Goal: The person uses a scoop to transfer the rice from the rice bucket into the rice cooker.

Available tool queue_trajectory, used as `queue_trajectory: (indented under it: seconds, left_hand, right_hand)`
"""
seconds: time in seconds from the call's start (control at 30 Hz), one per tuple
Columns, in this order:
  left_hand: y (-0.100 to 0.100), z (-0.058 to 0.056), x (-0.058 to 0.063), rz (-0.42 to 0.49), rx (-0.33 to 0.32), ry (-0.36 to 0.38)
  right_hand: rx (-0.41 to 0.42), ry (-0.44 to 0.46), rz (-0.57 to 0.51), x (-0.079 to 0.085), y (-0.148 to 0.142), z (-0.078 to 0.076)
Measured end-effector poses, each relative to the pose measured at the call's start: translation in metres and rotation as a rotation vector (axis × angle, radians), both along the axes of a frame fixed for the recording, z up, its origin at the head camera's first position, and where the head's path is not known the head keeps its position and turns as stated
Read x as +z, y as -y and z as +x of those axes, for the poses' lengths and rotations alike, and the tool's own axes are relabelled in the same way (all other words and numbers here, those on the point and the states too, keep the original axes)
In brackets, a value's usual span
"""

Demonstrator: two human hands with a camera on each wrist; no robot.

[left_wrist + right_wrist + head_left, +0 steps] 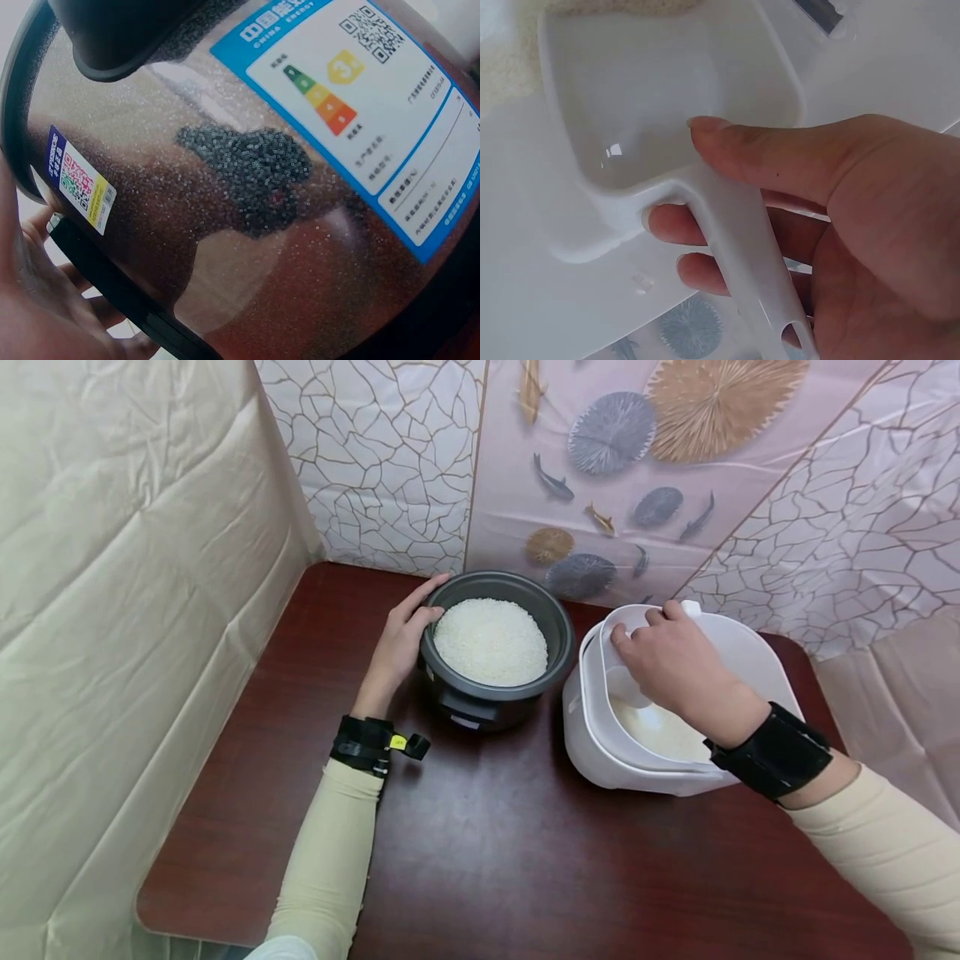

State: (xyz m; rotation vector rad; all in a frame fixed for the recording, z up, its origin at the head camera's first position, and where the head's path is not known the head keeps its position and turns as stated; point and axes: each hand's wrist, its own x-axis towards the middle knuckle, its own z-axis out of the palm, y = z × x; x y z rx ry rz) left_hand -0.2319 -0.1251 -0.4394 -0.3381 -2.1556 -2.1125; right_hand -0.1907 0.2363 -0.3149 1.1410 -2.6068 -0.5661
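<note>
A dark rice cooker (457, 697) stands lidless on the table, white rice (491, 643) heaped in its inner pot. My left hand (401, 639) holds its left side, thumb and fingers at the rim; in the left wrist view the fingers (90, 300) curve behind a black strip on the glossy body. To the right is a white rice bin (588, 739) with rice (667, 731) at the bottom. Inside it, my right hand (671, 660) grips a white scoop (742, 247) by the handle, thumb on top. Rice lies at the scoop's far edge; the rest of its bowl looks bare.
Both containers stand side by side near the back of the dark red-brown table (480, 860). A patterned cloth wall (390, 452) rises behind them, and a cream sheet (150, 568) hangs along the left edge.
</note>
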Motion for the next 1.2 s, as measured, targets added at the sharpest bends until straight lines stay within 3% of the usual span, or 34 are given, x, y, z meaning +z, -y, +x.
queue_trajectory:
  seconds: [0.6,1.2]
  left_hand:
    - [-0.0011,0.0003,-0.0028,0.014,-0.004,0.011]
    - [0.0019,0.0002,0.0023,0.014,-0.023,0.018]
  right_hand:
    - [-0.035,0.058,0.057,-0.0025,-0.0013,-0.0024]
    - [-0.127,0.203,0.135,-0.0027,-0.0082,-0.0067]
